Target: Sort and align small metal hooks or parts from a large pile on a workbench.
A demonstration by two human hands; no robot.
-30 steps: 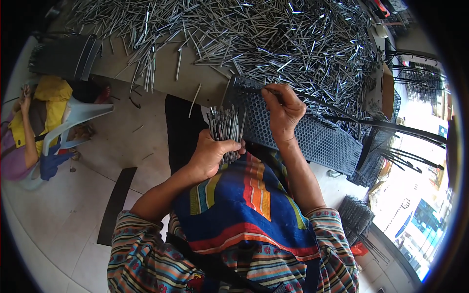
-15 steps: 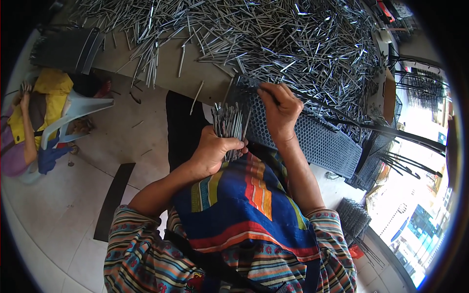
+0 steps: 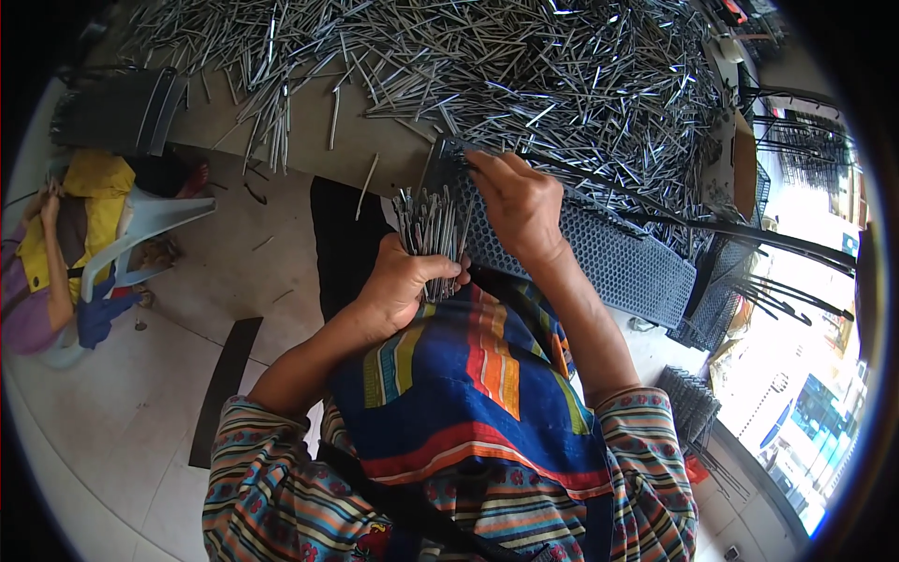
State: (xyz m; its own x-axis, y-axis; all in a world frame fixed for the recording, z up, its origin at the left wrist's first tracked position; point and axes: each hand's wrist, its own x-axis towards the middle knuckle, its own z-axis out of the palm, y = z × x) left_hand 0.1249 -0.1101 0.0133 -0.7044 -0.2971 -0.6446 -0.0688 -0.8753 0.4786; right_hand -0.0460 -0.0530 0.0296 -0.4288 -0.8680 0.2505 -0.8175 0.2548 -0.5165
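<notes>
My left hand (image 3: 401, 286) is closed around a bundle of thin metal strips (image 3: 428, 225), which stand roughly upright above the thumb. My right hand (image 3: 524, 208) is closed in a pinch over the left end of a grey perforated panel (image 3: 613, 258) full of small round holes. Whatever lies between its fingertips is hidden. The panel slants from beside the bundle down toward the right, along the edge of the work table (image 3: 393, 155). Beyond both hands spreads a large heap of loose metal strips (image 3: 534, 89).
Dark flat sheets (image 3: 117, 112) sit at the table's left end. Another person (image 3: 56, 253) in yellow and purple is by a white plastic chair (image 3: 154, 220). A dark strip (image 3: 225, 393) lies on the floor. Long black rods (image 3: 749, 239) and wire racks (image 3: 688, 407) are on the right.
My right hand has moved slightly left over the panel's end, its fingers reaching further that way. My left hand keeps its hold on the bundle. The whole view has shifted a little.
</notes>
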